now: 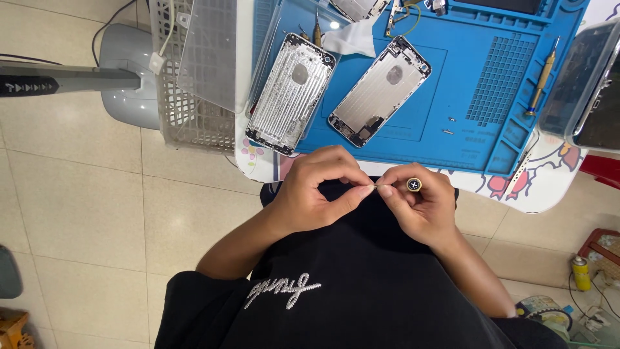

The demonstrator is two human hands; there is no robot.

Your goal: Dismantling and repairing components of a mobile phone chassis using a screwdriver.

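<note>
Pinching a tiny part, prob. a screw, just below the blue mat [413, 139], left hand [316, 190] fingers closed meets right hand [420, 203] gripping screwdriver [413, 185]; seating needs steady alignment.

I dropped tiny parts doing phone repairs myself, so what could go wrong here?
The left hand and right hand meet fingertip to fingertip over the lap, off the blue mat; anything tiny pinched there could fall to the tiled floor. The screwdriver tip might slip. One phone housing overhangs the mat's edge.
</note>
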